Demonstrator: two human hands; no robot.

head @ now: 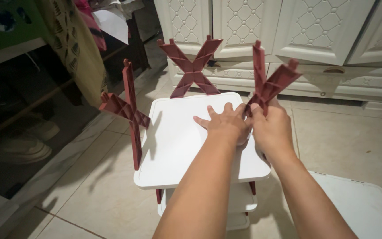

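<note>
left hand (225, 124) flat, fingers spread, pressing down on white shelf panel (177, 146) near its right edge. right hand (270, 128) pinching base of right red x-brace (268, 84), seated at panel's right side. i see two more braces standing: rear x-brace (192, 68) at back edge, left x-brace (128, 110) at left edge. panel tops lower tiers on tiled floor (346, 141). second white panel (364, 208) lying near, right. white cabinet (288, 31) behind.

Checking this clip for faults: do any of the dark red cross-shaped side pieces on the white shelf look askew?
Yes. The left cross piece leans outward, off the white shelf panel, while the rear one stands upright. The right cross piece tilts too, gripped by the right hand.
</note>
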